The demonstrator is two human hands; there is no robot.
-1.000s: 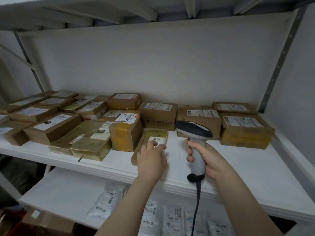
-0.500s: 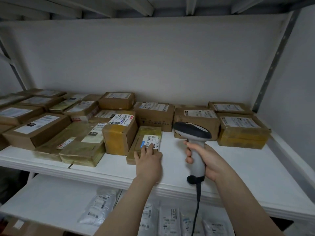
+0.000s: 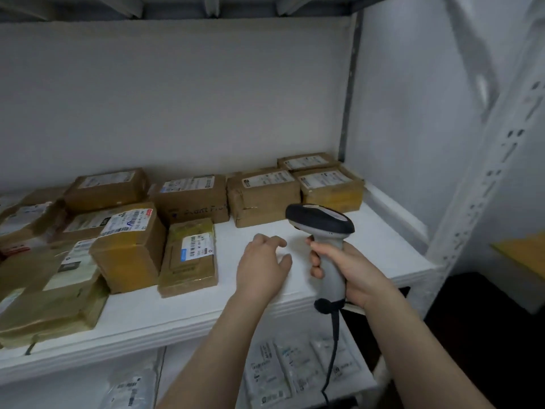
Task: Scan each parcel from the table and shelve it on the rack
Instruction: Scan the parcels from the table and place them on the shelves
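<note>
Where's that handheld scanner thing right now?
In the head view the scanner sits right of centre, gripped by the right hand over the white shelf, with the left hand just to its left and a brown parcel behind it.

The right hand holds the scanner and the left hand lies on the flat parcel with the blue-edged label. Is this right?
Not quite. The head view shows the left hand off the flat parcel, holding nothing, over the bare shelf to the parcel's right. The right hand does grip the scanner.
</note>
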